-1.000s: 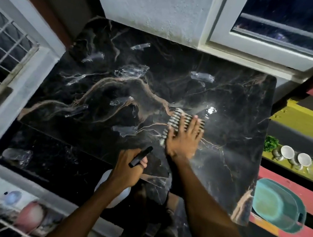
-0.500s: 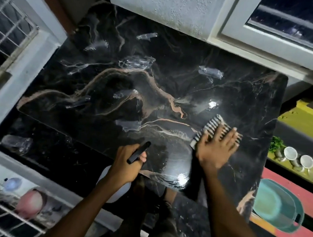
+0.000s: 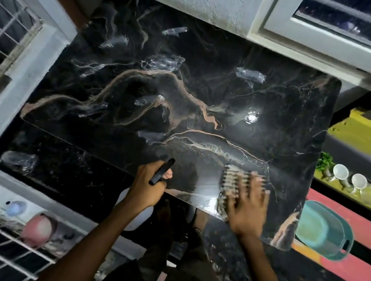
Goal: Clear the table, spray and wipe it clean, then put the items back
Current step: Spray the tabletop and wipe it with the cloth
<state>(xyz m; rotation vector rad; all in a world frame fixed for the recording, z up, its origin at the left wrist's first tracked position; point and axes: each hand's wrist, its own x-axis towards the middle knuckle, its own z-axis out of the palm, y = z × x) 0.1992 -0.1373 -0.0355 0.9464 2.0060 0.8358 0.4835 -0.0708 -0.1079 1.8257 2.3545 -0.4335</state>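
Note:
A black marble-patterned table (image 3: 207, 92) fills the middle of the view, its near part wet and shiny. My right hand (image 3: 247, 207) lies flat, fingers straight, pressing a black-and-white striped cloth (image 3: 229, 180) onto the table near its front right edge; hand and cloth are blurred. My left hand (image 3: 147, 186) sits at the front edge and grips a spray bottle: its black trigger (image 3: 162, 171) sticks up past my thumb, and the white body (image 3: 134, 217) hangs below the table edge, mostly hidden by my hand and wrist.
Clear tape strips (image 3: 249, 75) are stuck on the tabletop. To the right, a coloured bench holds white cups (image 3: 340, 173), a small green plant (image 3: 325, 160) and a teal basin (image 3: 323, 230). White walls and window frames close in on the far side and the left.
My right hand has slid the cloth from the table's middle to the right, then back toward the front edge. The left hand with the spray bottle has stayed in place.

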